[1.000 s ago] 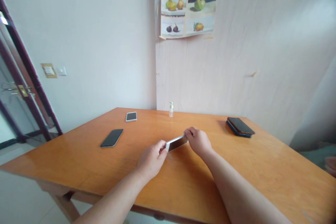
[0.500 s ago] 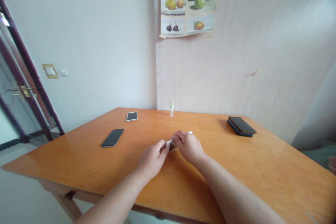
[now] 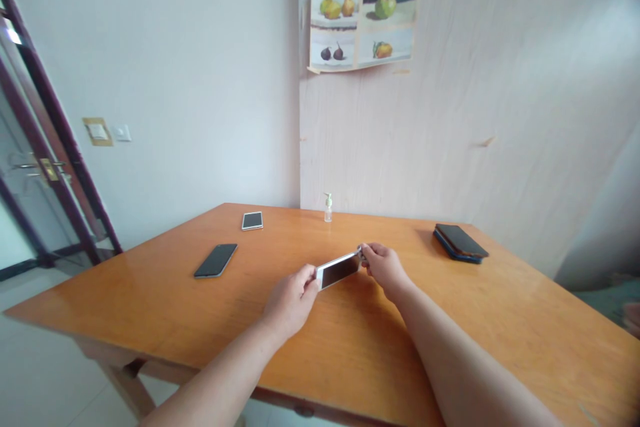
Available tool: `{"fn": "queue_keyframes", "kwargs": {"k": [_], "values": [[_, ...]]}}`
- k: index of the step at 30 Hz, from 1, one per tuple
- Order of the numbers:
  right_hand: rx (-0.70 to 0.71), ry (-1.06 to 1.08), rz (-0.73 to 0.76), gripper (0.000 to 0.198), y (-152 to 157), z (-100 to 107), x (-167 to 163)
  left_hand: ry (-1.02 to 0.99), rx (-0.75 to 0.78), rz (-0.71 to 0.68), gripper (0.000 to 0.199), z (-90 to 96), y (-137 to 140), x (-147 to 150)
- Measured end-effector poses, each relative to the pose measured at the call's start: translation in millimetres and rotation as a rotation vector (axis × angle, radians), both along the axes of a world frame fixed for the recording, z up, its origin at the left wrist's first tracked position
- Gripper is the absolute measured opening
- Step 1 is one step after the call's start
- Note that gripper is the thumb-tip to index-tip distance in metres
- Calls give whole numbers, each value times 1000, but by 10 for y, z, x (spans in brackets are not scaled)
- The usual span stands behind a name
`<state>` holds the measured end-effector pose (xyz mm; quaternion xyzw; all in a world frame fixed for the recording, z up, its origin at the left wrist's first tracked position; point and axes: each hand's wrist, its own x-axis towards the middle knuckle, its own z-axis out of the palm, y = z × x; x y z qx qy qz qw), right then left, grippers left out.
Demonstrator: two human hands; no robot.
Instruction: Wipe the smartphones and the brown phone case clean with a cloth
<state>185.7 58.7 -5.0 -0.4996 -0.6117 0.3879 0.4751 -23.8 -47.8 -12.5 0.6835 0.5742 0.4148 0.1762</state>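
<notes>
A white-framed smartphone [image 3: 341, 271] with a dark screen is held tilted above the table, its screen toward me. My left hand [image 3: 293, 300] pinches the phone's left end between thumb and fingers. At the opposite end is my right hand [image 3: 384, 268], with its fingers pressed together against the phone's upper right corner. Something small and pale shows at those fingertips, too little of it visible to name. Behind the phone, a small clear pump bottle [image 3: 328, 213] stands upright with a pale green top.
On the wooden table [image 3: 220, 320] lie a dark phone [image 3: 216, 261] at left and a white-framed phone [image 3: 252, 221] farther back. Two dark, flat cases or wallets [image 3: 461, 241] are stacked at right. A wall with a fruit picture [image 3: 364, 25] rises behind the table's far edge.
My right hand has moved rightward along the phone, from near its left end to its right end, uncovering the screen. The left hand keeps its hold. The view has shifted slightly.
</notes>
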Motion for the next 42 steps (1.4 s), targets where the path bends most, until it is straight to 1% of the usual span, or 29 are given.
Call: {"fn": "queue_keyframes", "kwargs": {"k": [5, 9, 12, 17, 20, 26, 28, 29, 32, 35, 37, 39, 42], "values": [[-128, 152, 109, 43, -53, 3, -63, -242, -16, -60, 23, -27, 64, -55], [-179, 159, 196, 45, -78, 27, -52, -459, -60, -74, 26, 12, 61, -73], [-214, 130, 255, 44, -93, 48, -13, -587, -93, -51, 30, 61, 36, -74], [-239, 89, 325, 43, -95, 50, 38, -710, -117, -14, 37, 99, 19, -92], [-207, 76, 328, 43, -94, 55, 38, -724, -111, -21, 38, 92, 22, -88], [-83, 104, 307, 41, -190, 172, -42, -664, -19, 46, 40, 38, 90, -47], [-46, 113, 296, 40, -223, 196, -82, -637, 19, 63, 46, -9, 132, -47], [-27, 114, 286, 40, -232, 198, -98, -606, 35, 80, 52, -38, 151, -52], [8, 99, 231, 40, -228, 174, -124, -462, 89, 180, 73, -127, 185, -78], [21, 95, 179, 38, -203, 143, -124, -259, 190, 254, 77, -163, 181, -92], [30, 104, 163, 36, -190, 132, -125, -95, 261, 265, 78, -124, 177, -72], [40, 107, 151, 35, -185, 128, -135, 55, 300, 258, 82, -39, 192, -19], [56, 111, 144, 33, -187, 124, -162, 235, 332, 220, 97, 107, 270, 103]]}}
